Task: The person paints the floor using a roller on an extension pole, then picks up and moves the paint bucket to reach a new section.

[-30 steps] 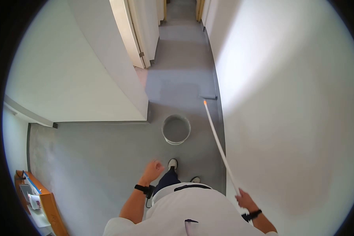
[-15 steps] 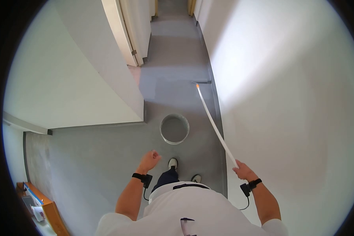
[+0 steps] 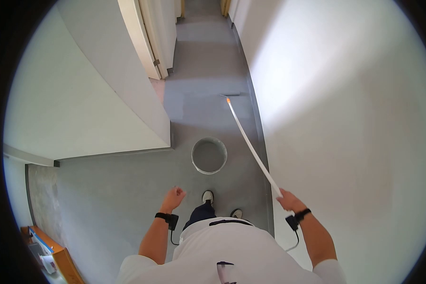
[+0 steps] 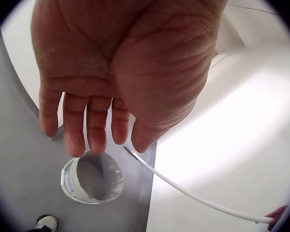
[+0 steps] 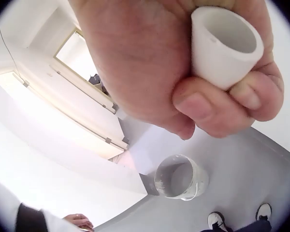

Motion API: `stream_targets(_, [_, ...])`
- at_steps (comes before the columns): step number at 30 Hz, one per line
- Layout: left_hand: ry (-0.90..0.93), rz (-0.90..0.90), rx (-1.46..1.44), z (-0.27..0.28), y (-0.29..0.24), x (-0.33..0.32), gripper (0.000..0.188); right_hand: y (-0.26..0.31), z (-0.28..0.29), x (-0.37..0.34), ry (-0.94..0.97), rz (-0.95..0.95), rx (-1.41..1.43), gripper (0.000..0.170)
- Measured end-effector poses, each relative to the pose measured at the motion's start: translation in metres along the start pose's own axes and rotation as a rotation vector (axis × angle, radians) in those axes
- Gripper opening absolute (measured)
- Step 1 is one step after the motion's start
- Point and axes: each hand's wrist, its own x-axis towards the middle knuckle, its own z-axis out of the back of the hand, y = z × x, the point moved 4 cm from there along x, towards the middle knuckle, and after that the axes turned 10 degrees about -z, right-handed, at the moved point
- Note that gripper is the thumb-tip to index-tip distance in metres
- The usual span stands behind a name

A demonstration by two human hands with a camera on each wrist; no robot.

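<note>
Eight o'clock, head view: the edge slices off the wooden cabinet [image 3: 66,263], the items [image 3: 48,264] there too small to name! Twelve o'clock, the corridor floor [image 3: 203,23] runs out of frame. Toward two, right wrist view, the right hand [image 5: 179,70] covers all but one end of the white pole [image 5: 216,58].

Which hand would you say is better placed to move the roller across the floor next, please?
The right hand, I think: it grips the white pole, which has the roller at its far end. The left hand holds nothing and is away from the pole.
</note>
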Motion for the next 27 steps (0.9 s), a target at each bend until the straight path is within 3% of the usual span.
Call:
stream_targets(3, [0.018, 0.058, -0.081, 0.02, -0.009, 0.025, 0.032, 0.037, 0.007, 0.01, 0.051, -0.142, 0.0, 0.057])
stream_targets(5, [-0.092, 0.009, -0.092, 0.039, -0.017, 0.031, 0.031, 0.06, 0.011, -0.016, 0.181, -0.288, 0.107, 0.047])
stream_targets(9, [-0.094, 0.008, -0.08, 0.059, 0.012, 0.011, 0.03, -0.008, -0.04, -0.078, 0.103, -0.151, 0.065, 0.052])
stream_targets(11, [-0.076, 0.055, -0.025, 0.069, 0.02, -0.005, 0.031, -0.009, -0.044, -0.119, 0.137, -0.223, 0.078, 0.059])
stream_targets(13, [-0.041, 0.072, 0.021, 0.069, 0.025, -0.017, 0.031, 0.025, -0.025, -0.145, 0.212, -0.372, 0.133, 0.063])
stream_targets(15, [-0.007, 0.089, 0.067, 0.067, 0.03, -0.018, 0.032, 0.029, -0.025, -0.12, 0.155, -0.261, 0.101, 0.062])
stream_targets(18, [-0.003, 0.072, 0.026, 0.06, 0.035, -0.012, 0.034, 0.059, -0.019, -0.071, 0.072, -0.164, 0.0, 0.047])
stream_targets(20, [-0.02, 0.022, 0.004, 0.064, 0.017, 0.006, 0.034, 0.032, -0.051, 0.001, -0.138, 0.099, -0.088, 0.044])
stream_targets(22, [-0.026, -0.021, -0.069, 0.071, -0.016, 0.024, 0.035, 0.127, -0.011, -0.022, 0.009, -0.185, 0.116, 0.04])
stream_targets(24, [-0.022, -0.105, -0.046, 0.079, -0.07, 0.031, 0.033, 0.131, -0.026, 0.016, 0.055, -0.034, 0.279, 0.034])
stream_targets(26, [-0.115, -0.496, -0.005, 0.083, -0.138, 0.026, 0.042, 0.2, -0.008, -0.015, 0.336, -0.014, 0.838, 0.016])
stream_targets(27, [-0.125, -0.621, -0.047, 0.093, -0.186, 0.016, 0.047, 0.223, -0.003, -0.022, 0.391, 0.028, 0.917, 0.017])
